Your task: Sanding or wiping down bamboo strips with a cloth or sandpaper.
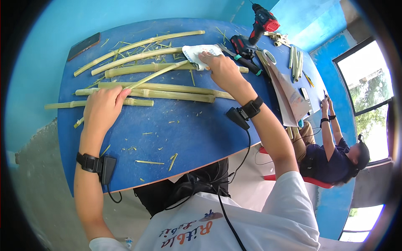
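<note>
My left hand (102,104) is closed round a slim green bamboo strip (161,75), which slants up to the right. The strip's lower end shows below my fingers. At its upper end, my right hand (224,71) is closed on a folded white printed sheet (193,52). This sheet covers the strip's tip; whether it is paper or cloth I cannot tell. Beneath and beside my left hand lie longer bamboo poles (176,95). Farther back are more bamboo poles (138,44), with thin green shavings (125,56) strewn among them.
A cordless drill (259,25) stands at the back of the blue table (125,167), near a dark-handled tool (251,66) and a tape roll (269,57). Brown sheets (289,98) and bamboo pieces (296,62) lie to the right. Another person (335,154) sits beyond.
</note>
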`<state>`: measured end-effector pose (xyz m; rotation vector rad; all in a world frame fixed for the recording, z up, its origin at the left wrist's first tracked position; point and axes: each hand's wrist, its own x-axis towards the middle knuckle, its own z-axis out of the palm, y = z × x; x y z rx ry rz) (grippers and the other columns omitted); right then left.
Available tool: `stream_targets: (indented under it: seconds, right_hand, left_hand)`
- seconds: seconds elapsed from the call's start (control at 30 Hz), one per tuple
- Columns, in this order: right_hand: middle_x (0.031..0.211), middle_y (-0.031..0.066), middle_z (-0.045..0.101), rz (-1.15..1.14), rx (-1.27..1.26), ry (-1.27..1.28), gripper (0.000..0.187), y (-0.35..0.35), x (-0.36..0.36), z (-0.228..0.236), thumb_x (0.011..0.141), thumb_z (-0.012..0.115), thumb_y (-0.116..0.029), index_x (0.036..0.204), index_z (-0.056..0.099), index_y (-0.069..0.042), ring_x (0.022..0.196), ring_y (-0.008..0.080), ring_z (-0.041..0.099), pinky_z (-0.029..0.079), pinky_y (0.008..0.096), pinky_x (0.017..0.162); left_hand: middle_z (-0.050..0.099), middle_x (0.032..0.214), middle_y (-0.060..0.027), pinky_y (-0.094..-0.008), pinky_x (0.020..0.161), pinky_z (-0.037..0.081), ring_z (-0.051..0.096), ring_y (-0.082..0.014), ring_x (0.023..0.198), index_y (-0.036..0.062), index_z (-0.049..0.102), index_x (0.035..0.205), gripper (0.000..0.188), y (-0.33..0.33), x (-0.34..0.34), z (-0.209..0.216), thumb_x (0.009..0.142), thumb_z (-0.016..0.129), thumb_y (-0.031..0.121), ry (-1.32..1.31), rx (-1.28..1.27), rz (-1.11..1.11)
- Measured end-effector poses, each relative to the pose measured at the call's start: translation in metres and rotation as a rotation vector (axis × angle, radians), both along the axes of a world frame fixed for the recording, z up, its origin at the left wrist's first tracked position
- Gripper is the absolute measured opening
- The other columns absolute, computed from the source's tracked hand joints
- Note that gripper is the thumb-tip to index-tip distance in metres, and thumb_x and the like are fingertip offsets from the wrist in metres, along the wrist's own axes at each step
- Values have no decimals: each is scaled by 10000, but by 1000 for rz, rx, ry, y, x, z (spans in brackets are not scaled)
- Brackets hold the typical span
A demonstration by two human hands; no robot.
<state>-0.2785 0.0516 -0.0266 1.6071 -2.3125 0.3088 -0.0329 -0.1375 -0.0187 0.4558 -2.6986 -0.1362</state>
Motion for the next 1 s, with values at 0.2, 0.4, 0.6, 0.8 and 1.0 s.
stream_targets:
  seconds: [0.2,0.4,0.6,0.8,1.0]
  right_hand:
    - [806,179,624,360,-125,119,316,-38,68,-8,707,536,8,1021,558,-15,706,309,626,502,399,641]
    - [871,135,646,-62,101,-117,406,-20,13,-1,727,515,16,1117,555,-87,800,302,630,507,391,682]
    - [1089,223,576,31,168,-113,432,-28,35,-5,732,523,-1,1164,504,10,902,319,611,502,377,757]
    - [1115,235,562,39,187,-83,412,-39,65,15,758,495,13,1169,521,-9,1012,301,582,495,378,808]
    - [973,216,620,49,97,-15,390,-19,19,-11,744,511,4,1132,546,-12,898,303,622,508,387,741]
  left_hand:
    - [502,570,-187,-433,506,370,494,-373,555,10,532,667,369,-2,3,1,879,522,311,2,27,3]
    - [505,573,-185,-429,501,366,487,-378,553,11,542,660,373,-4,7,1,872,531,318,46,79,0]
    - [504,566,-183,-422,494,363,486,-375,546,11,544,654,378,-2,-1,3,874,527,318,0,71,18]
    - [512,568,-181,-422,494,363,491,-370,544,18,579,688,357,-7,9,7,876,523,317,-4,101,21]
    - [526,587,-182,-422,503,378,508,-366,557,19,585,701,347,-6,4,4,881,517,308,32,82,-18]
